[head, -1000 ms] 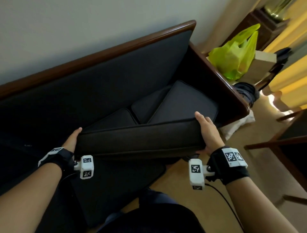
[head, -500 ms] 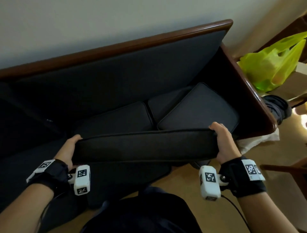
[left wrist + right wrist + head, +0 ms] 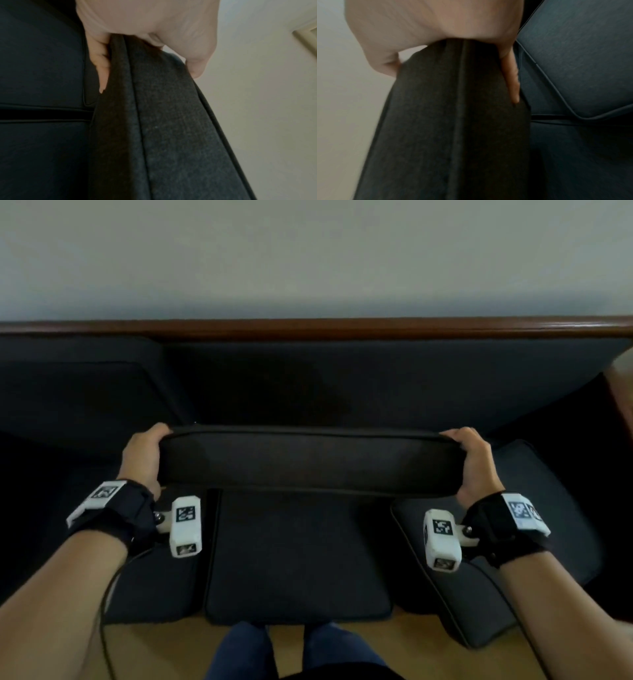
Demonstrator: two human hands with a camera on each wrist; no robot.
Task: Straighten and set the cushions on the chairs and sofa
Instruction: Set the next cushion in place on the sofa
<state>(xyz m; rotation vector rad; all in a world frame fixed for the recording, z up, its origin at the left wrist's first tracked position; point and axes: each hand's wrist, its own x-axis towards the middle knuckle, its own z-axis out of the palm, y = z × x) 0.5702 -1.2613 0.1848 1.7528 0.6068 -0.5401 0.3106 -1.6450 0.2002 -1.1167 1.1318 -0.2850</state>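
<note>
No readable words, numbers or brand names showed in any view. The only signs were black-and-white square code markers: one on the left wristband (image 3: 102,493), one on the white left camera block (image 3: 186,514), two on the right wristband (image 3: 523,511), and one on the white right camera block (image 3: 442,526). They carried no legible text.

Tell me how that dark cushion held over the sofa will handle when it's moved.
The cushion, gripped at its ends by the left hand and right hand, spans them without sagging: probably fairly stiff. The woven fabric looks grippy, unlikely to slip.
</note>
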